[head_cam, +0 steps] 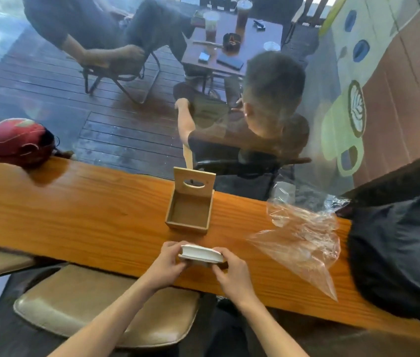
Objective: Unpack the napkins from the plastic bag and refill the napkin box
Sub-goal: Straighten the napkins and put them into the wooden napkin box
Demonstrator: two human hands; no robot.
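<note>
Both hands grip one white stack of napkins (202, 255) just above the near edge of the wooden desk (87, 210): the left hand (168, 264) closes its fingers round the left end, the right hand (232, 273) pinches the right end. Straight beyond the stack stands the wooden napkin box (190, 207), its hinged lid tipped upright and its inside bare. The clear plastic bag (299, 240) lies crumpled on the desk to the right, beside a black bag (404, 248). A red helmet (21, 141) rests far left.

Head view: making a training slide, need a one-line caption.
Both hands hold a napkin stack before the open box; bag lies right.
</note>
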